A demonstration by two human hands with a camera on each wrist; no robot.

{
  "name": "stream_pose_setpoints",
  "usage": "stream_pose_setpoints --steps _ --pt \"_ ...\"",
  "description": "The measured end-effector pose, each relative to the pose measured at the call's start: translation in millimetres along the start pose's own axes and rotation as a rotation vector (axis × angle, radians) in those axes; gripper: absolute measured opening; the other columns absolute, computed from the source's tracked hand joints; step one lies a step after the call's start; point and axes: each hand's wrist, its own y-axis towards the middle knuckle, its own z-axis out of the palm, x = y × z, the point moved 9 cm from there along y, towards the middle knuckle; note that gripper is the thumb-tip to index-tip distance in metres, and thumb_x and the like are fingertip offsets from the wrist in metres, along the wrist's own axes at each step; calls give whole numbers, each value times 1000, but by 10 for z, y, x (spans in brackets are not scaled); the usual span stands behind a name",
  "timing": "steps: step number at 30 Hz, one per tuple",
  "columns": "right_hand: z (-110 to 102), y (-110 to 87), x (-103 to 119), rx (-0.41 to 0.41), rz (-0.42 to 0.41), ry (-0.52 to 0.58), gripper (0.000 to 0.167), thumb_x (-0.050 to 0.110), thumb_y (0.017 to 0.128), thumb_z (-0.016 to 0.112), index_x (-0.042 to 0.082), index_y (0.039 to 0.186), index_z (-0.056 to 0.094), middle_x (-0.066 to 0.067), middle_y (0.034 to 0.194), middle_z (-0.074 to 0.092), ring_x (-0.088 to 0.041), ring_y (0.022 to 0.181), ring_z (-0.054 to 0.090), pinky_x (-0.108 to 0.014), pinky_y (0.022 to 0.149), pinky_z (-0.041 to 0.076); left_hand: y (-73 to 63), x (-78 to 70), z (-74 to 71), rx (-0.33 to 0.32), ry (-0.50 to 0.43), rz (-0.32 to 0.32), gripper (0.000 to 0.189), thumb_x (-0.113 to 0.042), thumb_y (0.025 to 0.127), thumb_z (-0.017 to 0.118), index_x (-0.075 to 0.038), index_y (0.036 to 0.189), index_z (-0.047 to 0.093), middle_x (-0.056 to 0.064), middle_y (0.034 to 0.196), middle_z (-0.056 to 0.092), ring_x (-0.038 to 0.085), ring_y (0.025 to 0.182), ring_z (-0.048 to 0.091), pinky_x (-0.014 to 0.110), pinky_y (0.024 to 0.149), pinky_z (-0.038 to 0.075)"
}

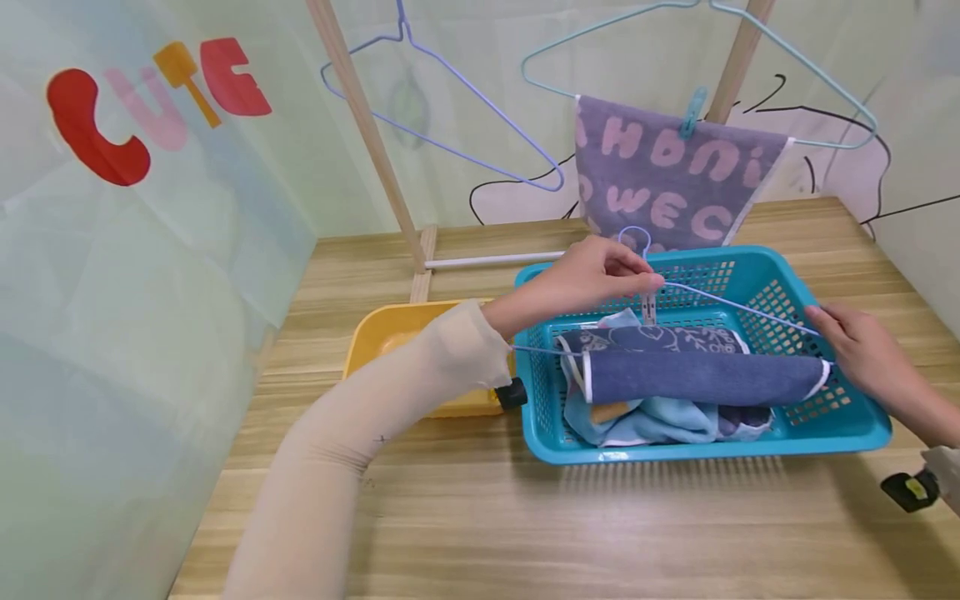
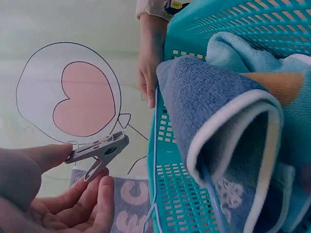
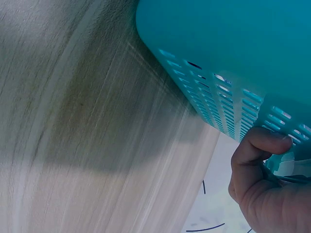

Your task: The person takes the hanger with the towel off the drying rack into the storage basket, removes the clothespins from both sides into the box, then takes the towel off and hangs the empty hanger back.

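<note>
My left hand (image 1: pixel 588 273) pinches a pale grey clothespin (image 2: pixel 99 153) between thumb and fingers, just above the blue basket. My right hand (image 1: pixel 862 350) grips the right end of a light-blue wire hanger (image 1: pixel 750 311). Over the hanger's lower bar lies a folded dark-blue towel (image 1: pixel 697 377) with white edging. The hanger's hook stands up behind my left hand. Beneath, more towels (image 1: pixel 667 421) lie heaped in the blue plastic basket (image 1: pixel 705 456). In the right wrist view the basket's outer wall hides most of the hanger.
A yellow basket (image 1: pixel 363 342) stands to the left, partly behind my sleeve. On the wooden rack (image 1: pixel 375 142) hang a bare blue hanger (image 1: pixel 480 92) and a teal hanger (image 1: pixel 547 54), with a lettered purple towel (image 1: pixel 660 175) clipped by a teal clothespin (image 1: pixel 693 112).
</note>
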Motion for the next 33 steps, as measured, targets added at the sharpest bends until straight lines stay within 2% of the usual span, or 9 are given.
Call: stream_pose_setpoints --steps 4,7,9,11,14,18,23,26,33 --pt "-21 -8 10 -6 -3 -2 46 20 111 32 -22 116 50 -34 91 58 -30 72 54 -30 56 41 -122 74 -114 -28 -67 -44 31 -29 97 67 -5 116 70 3 100 71 15 91 67 24 77 53" --pt "-43 -10 2 -10 -8 -2 45 20 111 32 -21 114 52 -31 88 59 -21 69 51 -27 54 39 -209 92 -202 -56 -113 -40 30 -27 97 69 -3 115 70 5 100 72 17 90 68 26 80 55" --pt "-52 -10 -6 -12 -10 -7 45 20 111 32 -21 114 52 -32 90 59 -22 70 51 -28 55 40 -264 97 -265 -75 -122 -31 30 -26 97 68 -2 115 70 5 99 72 18 89 68 27 80 55" --pt "-51 -10 -17 -12 -8 -10 46 20 111 32 -21 115 51 -35 92 58 -29 73 53 -34 58 43 -312 111 -326 -92 -125 -29 29 -25 97 68 -2 115 70 5 99 72 18 89 68 27 81 55" --pt "-35 -14 -34 -8 -3 -7 49 22 111 30 -23 120 48 -41 99 56 -43 81 56 -51 64 47 -369 153 -395 -105 -128 -40 29 -25 97 68 -2 115 70 5 99 72 20 89 68 28 82 55" --pt "-18 -19 -43 -6 2 10 52 24 112 28 -24 124 45 -45 106 53 -55 92 54 -67 73 42 -431 219 -469 -112 -126 -50 30 -24 98 67 -1 116 70 6 105 71 24 94 68 28 84 54" --pt "4 -13 -39 9 15 24 55 25 112 26 -25 127 43 -48 112 50 -62 101 50 -73 79 39 -527 334 -597 -138 -117 -73 33 -27 98 66 -3 120 68 7 109 70 23 96 67 32 88 54" --pt "27 -16 -36 22 24 26 56 25 112 26 -26 128 42 -49 113 49 -63 103 50 -73 81 39 -607 418 -689 -162 -124 -101 35 -28 99 65 -3 123 66 9 110 69 27 99 65 37 92 53" --pt "47 -30 -30 25 26 25 55 25 112 26 -26 128 42 -47 111 52 -59 99 52 -70 78 41 -803 601 -898 -235 -89 -129 34 -28 99 64 -3 123 65 10 106 67 36 101 60 38 92 52"
